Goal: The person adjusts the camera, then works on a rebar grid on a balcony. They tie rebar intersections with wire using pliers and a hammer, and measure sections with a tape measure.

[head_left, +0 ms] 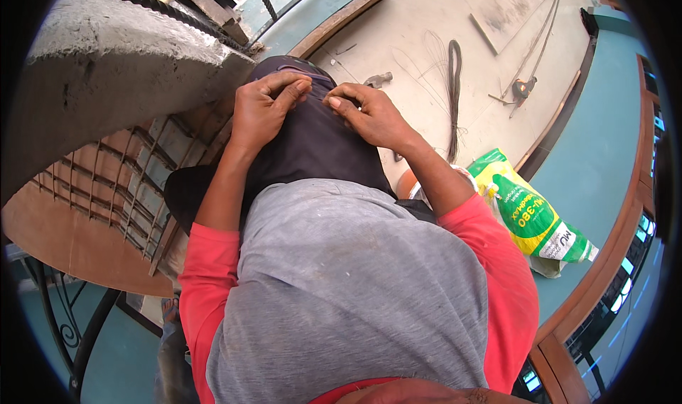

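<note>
My left hand [264,111] is raised over my dark trousers [302,144], thumb and forefinger pinched together. Close beside it, my right hand [371,114] also has its thumb and forefinger closed in a pinch. Whatever thin thing they may hold is too small to make out. Beyond my right hand, a hammer head [379,80] lies on the pale floor. To its right rests a looped bundle of thin dark wire [454,84], with loose strands [426,73] spread next to it.
A steel bar grid [106,180] and a rough concrete edge [114,70] stand at my left. A green and yellow bag [522,208] sits by my right arm. Farther right lie an orange and black tool [523,89], long rods [541,38] and a flat board [510,20].
</note>
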Demonstrator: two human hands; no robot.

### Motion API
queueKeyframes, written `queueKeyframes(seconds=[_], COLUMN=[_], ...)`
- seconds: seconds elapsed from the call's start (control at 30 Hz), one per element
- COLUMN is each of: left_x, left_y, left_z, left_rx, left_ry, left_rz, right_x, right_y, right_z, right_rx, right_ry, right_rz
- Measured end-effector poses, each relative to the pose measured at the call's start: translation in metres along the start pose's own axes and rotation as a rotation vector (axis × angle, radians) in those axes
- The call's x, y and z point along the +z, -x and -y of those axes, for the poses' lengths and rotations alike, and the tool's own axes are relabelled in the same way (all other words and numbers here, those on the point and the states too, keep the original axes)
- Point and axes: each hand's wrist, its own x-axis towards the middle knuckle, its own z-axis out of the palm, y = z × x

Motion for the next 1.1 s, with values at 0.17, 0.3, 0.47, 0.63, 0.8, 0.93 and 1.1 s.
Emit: queueKeyframes(seconds=[0.17, 0.3, 0.47, 0.63, 0.8, 0.93, 1.1], left_x=[0.000, 0.002, 0.017, 0.012, -0.001, 0.005, 0.024], left_y=[-0.016, -0.029, -0.045, -0.055, -0.075, -0.096, -0.119], left_z=[0.004, 0.008, 0.009, 0.021, 0.000, -0.021, 0.015], left_rx=[-0.042, -0.126, -0.143, -0.066, 0.005, -0.011, -0.312], left_ry=[-0.024, 0.002, 0.425, 0.873, 1.026, 0.810, 0.658], left_rz=[0.009, 0.042, 0.171, 0.033, -0.213, -0.313, -0.295], right_x=[-0.006, -0.003, 0.002, -0.036, -0.041, -0.023, -0.023], right_y=[-0.013, -0.028, -0.039, -0.085, -0.164, -0.178, -0.184], right_z=[-0.008, -0.017, -0.016, -0.080, -0.207, -0.238, -0.245], right_rx=[-0.021, -0.010, 0.051, 0.076, 0.070, -0.022, -0.055], right_ry=[0.027, -0.066, -0.268, -0.483, 0.708, 0.916, 1.031], right_rz=[-0.033, -0.069, -0.024, 0.030, -0.376, -0.404, -0.452])
